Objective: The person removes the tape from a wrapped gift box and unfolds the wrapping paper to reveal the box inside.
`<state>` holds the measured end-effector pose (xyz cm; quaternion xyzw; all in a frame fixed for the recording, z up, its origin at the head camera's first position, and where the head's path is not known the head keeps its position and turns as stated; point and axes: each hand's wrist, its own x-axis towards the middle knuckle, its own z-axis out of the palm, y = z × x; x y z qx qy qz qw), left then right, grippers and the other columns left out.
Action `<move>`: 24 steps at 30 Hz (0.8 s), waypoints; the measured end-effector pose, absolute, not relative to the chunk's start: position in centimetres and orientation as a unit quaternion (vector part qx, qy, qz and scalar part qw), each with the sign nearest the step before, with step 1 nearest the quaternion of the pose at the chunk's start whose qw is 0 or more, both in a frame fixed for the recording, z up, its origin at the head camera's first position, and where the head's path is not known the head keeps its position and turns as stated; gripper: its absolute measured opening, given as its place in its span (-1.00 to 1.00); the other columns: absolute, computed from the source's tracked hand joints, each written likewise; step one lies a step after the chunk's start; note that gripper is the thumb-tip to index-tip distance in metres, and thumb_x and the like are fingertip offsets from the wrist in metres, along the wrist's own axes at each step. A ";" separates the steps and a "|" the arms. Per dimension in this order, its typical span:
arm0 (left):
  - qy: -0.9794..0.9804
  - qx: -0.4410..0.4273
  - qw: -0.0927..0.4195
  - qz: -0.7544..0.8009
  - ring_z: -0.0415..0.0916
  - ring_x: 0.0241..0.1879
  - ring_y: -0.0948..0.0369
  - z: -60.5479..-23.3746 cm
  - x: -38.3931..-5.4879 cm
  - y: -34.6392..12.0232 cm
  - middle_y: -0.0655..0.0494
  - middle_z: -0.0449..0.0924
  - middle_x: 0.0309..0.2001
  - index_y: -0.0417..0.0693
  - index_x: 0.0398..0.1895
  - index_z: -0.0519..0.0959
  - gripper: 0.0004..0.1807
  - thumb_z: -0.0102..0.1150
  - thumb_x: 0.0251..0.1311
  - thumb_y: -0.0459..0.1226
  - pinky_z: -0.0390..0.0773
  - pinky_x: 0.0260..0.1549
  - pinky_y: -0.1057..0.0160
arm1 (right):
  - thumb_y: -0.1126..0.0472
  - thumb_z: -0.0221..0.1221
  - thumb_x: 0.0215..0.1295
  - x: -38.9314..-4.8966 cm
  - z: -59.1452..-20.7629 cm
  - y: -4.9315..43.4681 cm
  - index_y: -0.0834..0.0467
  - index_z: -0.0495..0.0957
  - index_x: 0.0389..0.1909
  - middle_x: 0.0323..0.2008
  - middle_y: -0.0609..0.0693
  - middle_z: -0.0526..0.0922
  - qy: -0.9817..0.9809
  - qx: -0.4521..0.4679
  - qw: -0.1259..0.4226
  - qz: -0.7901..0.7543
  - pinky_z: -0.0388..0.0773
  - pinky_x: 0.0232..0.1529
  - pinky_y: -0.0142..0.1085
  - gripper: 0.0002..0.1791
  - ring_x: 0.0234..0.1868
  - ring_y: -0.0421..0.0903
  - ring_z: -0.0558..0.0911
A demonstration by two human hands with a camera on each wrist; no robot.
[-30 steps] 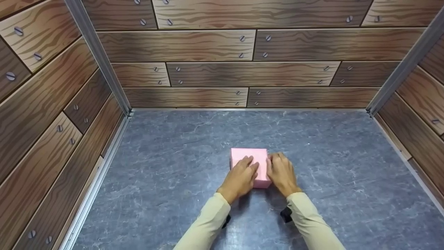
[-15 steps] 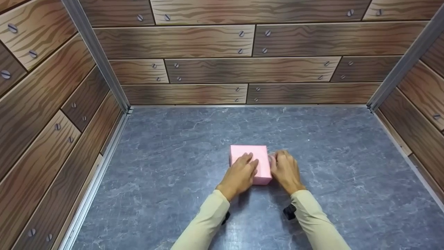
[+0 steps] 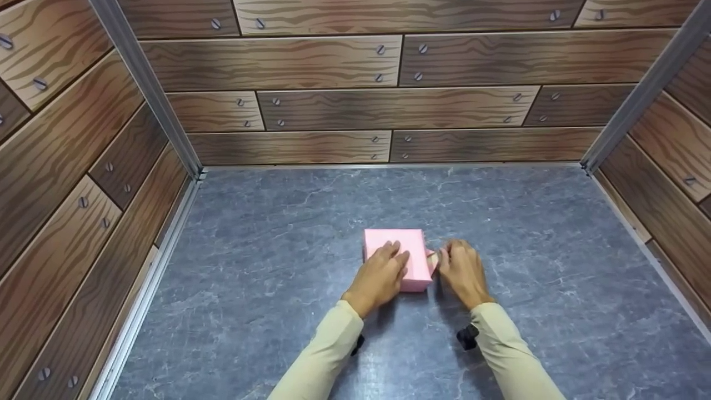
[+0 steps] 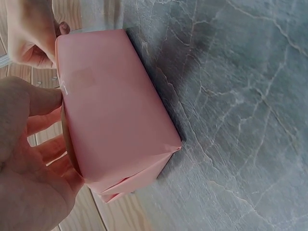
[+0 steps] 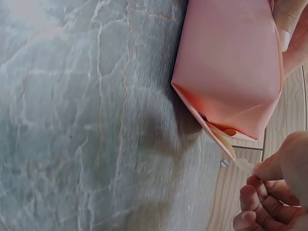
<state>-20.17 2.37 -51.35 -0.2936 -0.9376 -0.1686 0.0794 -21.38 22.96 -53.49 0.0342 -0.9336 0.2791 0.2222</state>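
Note:
A box wrapped in pink paper sits on the grey marbled surface in the head view. My left hand rests on its top with the fingers laid out; in the left wrist view the thumb lies along the box's edge. At the box's right end a pointed paper flap stands out from the end face. A piece of translucent tape sticks to the flap's tip. My right hand pinches this tape between thumb and fingertips, apart from the box itself.
Wood-patterned walls enclose the grey surface at the back and both sides. Metal rails run along its edges. A black wrist camera hangs under the right sleeve.
My right hand has moved from the box's right end outward to the right, and the flap there has come out with the tape. My left hand stays on top of the box.

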 end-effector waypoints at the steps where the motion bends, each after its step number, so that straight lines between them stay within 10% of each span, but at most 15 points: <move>1: -0.938 -0.293 0.075 -0.168 0.37 0.38 -0.06 -51.3 -20.2 2.4 -0.17 0.45 0.36 -0.12 0.30 0.56 -0.60 0.07 0.48 -0.21 0.36 0.37 0.07 | 0.40 0.24 0.27 -21.3 -53.5 23.0 0.35 0.54 -0.46 -0.44 0.26 0.58 -0.934 0.034 0.223 0.278 0.55 -0.32 0.19 -0.86 -0.35 0.31 0.63; 14: -0.940 -0.296 0.063 -0.157 0.34 0.40 -0.07 -51.3 -20.4 2.2 -0.17 0.43 0.37 -0.13 0.31 0.54 -0.59 0.03 0.48 -0.23 0.33 0.39 0.07 | 0.40 0.27 0.22 -21.2 -53.0 23.7 0.32 0.55 -0.50 -0.48 0.21 0.57 -0.928 0.028 0.237 0.286 0.53 -0.35 0.17 -0.86 -0.39 0.27 0.62; 24: -0.941 -0.294 0.062 -0.157 0.32 0.41 -0.07 -51.4 -20.2 2.3 -0.18 0.41 0.39 -0.13 0.33 0.52 -0.59 0.01 0.51 -0.21 0.31 0.40 0.06 | 0.34 0.23 0.35 -21.0 -52.4 23.8 0.33 0.70 -0.31 -0.46 0.13 0.70 -0.937 0.041 0.146 0.315 0.58 -0.32 0.05 -0.87 -0.39 0.10 0.67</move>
